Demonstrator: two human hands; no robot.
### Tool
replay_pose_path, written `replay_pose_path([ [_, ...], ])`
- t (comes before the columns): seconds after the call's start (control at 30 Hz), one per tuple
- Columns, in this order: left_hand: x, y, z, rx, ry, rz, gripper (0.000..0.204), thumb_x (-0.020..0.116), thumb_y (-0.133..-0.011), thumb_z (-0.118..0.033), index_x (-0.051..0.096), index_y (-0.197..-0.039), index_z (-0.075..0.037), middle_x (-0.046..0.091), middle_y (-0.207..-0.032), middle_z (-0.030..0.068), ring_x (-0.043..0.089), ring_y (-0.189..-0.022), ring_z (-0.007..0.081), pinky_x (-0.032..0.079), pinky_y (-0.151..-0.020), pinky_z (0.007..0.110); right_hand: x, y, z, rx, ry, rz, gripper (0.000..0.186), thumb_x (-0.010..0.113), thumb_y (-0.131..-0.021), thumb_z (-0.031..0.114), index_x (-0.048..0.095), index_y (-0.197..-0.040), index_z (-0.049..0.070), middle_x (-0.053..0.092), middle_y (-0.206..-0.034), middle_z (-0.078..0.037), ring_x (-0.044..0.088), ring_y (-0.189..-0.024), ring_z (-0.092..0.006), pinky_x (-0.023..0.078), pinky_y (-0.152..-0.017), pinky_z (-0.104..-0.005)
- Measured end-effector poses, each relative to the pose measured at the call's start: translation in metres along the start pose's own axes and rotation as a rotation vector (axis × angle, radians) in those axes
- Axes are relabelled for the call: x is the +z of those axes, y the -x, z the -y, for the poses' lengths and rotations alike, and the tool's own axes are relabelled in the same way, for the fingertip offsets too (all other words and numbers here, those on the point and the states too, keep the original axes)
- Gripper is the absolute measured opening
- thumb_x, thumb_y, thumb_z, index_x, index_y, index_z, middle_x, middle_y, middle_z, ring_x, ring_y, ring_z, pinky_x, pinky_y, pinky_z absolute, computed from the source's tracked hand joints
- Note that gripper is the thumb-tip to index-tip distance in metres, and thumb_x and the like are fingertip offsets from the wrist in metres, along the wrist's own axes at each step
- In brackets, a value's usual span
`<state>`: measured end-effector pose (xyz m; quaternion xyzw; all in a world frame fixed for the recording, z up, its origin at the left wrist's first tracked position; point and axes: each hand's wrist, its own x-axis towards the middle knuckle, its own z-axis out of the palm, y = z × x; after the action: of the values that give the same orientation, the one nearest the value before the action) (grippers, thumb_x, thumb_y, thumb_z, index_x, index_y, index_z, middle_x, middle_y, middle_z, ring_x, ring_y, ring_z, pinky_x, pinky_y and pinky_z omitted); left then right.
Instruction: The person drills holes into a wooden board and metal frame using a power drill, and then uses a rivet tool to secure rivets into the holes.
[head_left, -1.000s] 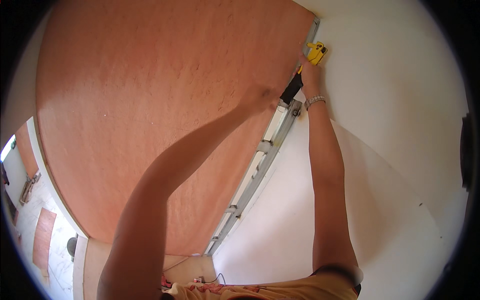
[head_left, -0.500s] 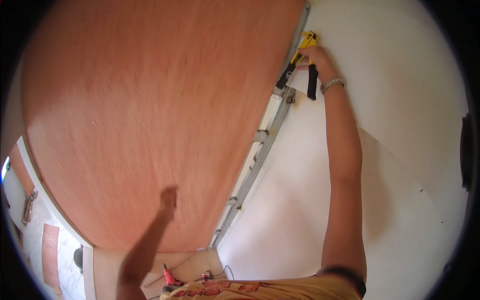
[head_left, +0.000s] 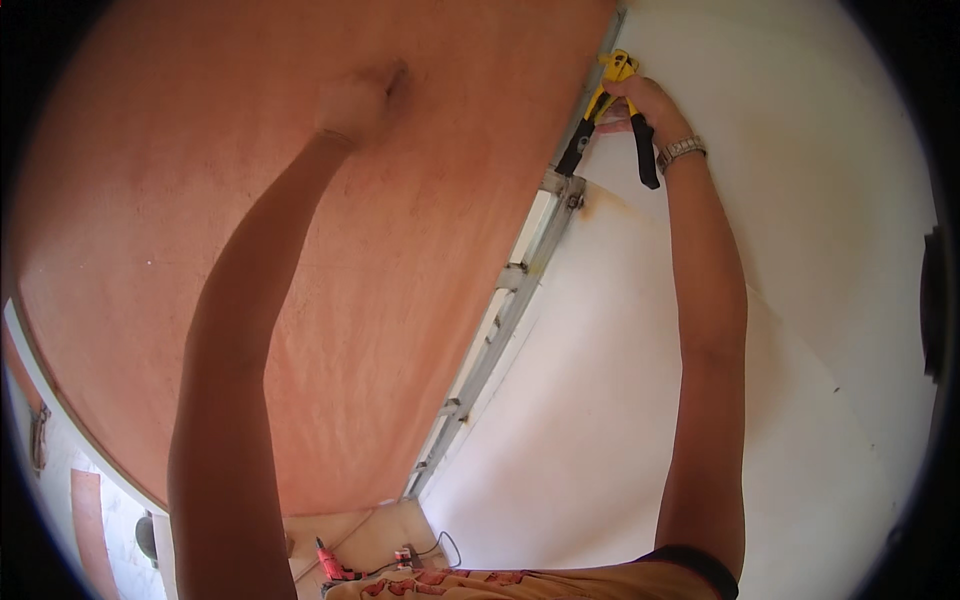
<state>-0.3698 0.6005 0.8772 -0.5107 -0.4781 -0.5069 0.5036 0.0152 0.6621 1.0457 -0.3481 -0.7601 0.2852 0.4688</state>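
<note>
My right hand (head_left: 645, 100) grips a hand riveter (head_left: 620, 68) near its yellow head. The riveter's two black handles hang spread apart below the hand, one over the metal frame (head_left: 515, 277) and one over the white wall. Higher up on the left, my left hand (head_left: 355, 105) is in front of the reddish wood panel (head_left: 400, 300), blurred by motion. Its fingers look pinched together, with a small dark sliver at their tips that I cannot make out.
The slotted metal frame runs between the wood panel and the white wall (head_left: 600, 400). A red power tool (head_left: 334, 565) and a dark cable (head_left: 450, 545) lie on a ledge at the bottom. A curved white edge (head_left: 75, 430) borders the panel at lower left.
My left hand has risen from low on the panel to near its top, bringing the forearm into view. The riveter has moved slightly up, and its handles look wider apart.
</note>
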Motion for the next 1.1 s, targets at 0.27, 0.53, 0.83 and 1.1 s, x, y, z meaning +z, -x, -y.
replay_pose_path([
  [0.27, -0.008, 0.005, 0.003, 0.119, 0.088, -0.054, 0.013, 0.06, -0.094, -0.027, 0.07, -0.096, -0.018, 0.07, -0.071, 0.0032, 0.067, -0.059, 0.0264, 0.053, -0.052, 0.042, 0.004, 0.004, 0.0, 0.022, -0.045, -0.022, 0.028, 0.066, -0.097, 0.018, 0.057, -0.112, -0.004, 0.066, -0.104, -0.019, 0.071, -0.091, -0.0322, 0.066, -0.075, -0.0532],
  [0.53, -0.01, 0.006, 0.003, 0.106, 0.095, -0.059, 0.012, 0.061, -0.092, -0.028, 0.07, -0.094, -0.02, 0.069, -0.069, 0.0022, 0.067, -0.058, 0.0253, 0.053, -0.051, 0.041, 0.004, -0.005, -0.002, 0.054, -0.054, 0.015, 0.028, 0.067, -0.097, 0.019, 0.058, -0.112, -0.003, 0.065, -0.105, -0.018, 0.07, -0.093, -0.0331, 0.065, -0.077, -0.057],
  [0.83, -0.005, 0.008, 0.004, 0.108, 0.076, -0.067, 0.012, 0.062, -0.091, -0.027, 0.071, -0.094, -0.02, 0.07, -0.07, 0.0037, 0.066, -0.058, 0.0248, 0.053, -0.051, 0.041, -0.003, -0.01, -0.006, 0.035, -0.065, 0.054, 0.032, 0.069, -0.096, 0.019, 0.056, -0.116, -0.003, 0.063, -0.109, -0.019, 0.067, -0.1, -0.0341, 0.065, -0.077, -0.0589],
  [1.1, -0.006, 0.007, 0.002, 0.108, 0.084, -0.047, 0.012, 0.061, -0.091, -0.026, 0.07, -0.094, -0.019, 0.07, -0.07, 0.0048, 0.067, -0.058, 0.0264, 0.053, -0.052, 0.04, -0.004, -0.009, -0.006, 0.031, -0.041, 0.071, 0.03, 0.067, -0.097, 0.018, 0.056, -0.116, -0.002, 0.065, -0.108, -0.019, 0.07, -0.096, -0.0334, 0.065, -0.077, -0.0576],
])
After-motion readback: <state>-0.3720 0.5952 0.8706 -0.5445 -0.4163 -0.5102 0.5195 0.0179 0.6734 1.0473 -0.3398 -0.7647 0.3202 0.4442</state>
